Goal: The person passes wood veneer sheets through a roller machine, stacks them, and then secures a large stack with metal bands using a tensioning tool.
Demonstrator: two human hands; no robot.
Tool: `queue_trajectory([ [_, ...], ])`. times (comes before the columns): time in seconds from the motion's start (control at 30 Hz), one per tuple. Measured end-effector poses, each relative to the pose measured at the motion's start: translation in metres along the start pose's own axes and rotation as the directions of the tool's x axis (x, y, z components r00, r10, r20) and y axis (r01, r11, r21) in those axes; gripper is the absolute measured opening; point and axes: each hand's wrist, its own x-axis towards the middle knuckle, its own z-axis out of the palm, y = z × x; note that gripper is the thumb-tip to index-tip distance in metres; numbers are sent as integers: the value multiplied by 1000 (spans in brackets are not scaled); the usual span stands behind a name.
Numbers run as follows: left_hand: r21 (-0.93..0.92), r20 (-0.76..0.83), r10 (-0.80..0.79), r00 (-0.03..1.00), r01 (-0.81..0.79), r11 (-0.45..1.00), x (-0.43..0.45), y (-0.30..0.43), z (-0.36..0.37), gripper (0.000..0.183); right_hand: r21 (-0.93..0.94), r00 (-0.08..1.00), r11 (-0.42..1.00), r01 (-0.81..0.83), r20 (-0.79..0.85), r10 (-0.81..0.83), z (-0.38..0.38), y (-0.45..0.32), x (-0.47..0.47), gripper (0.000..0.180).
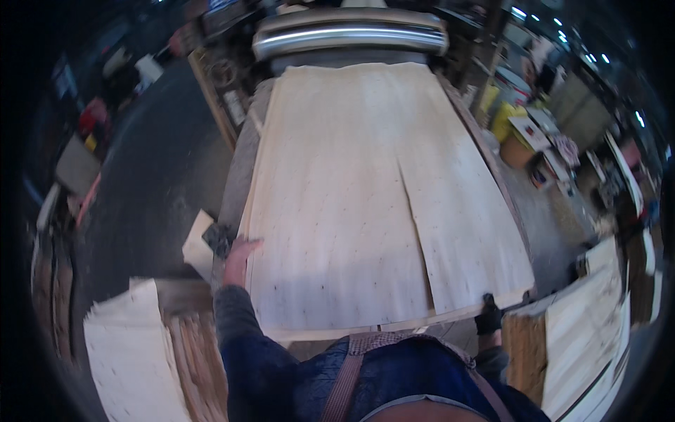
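A large, pale wood veneer sheet (337,184) lies on a stack of similar sheets before me, with a long split in its right part that reaches the near edge. My left hand (243,257), bare, rests at the stack's left edge, thumb over the top sheet and apart from the fingers. At the near right corner my right hand (489,316) wears a dark glove and touches the sheet's near edge; its fingers are partly hidden, so its grip is unclear. Beyond the sheets' far end stands a shiny metal roller (353,39).
Veneer stacks stand close on my left (126,353) and right (585,327). A veneer scrap (198,240) lies left of my left hand. A wooden post (213,100) stands at the far left, and a yellow bag (507,120) among clutter at the right.
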Motion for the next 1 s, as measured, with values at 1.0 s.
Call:
queue_trajectory([
  [1.0,-11,-988,108,-110,752,659,-1000,-433,-119,54,-651,-689,741,-164,613,386,238,-65,-573,38],
])
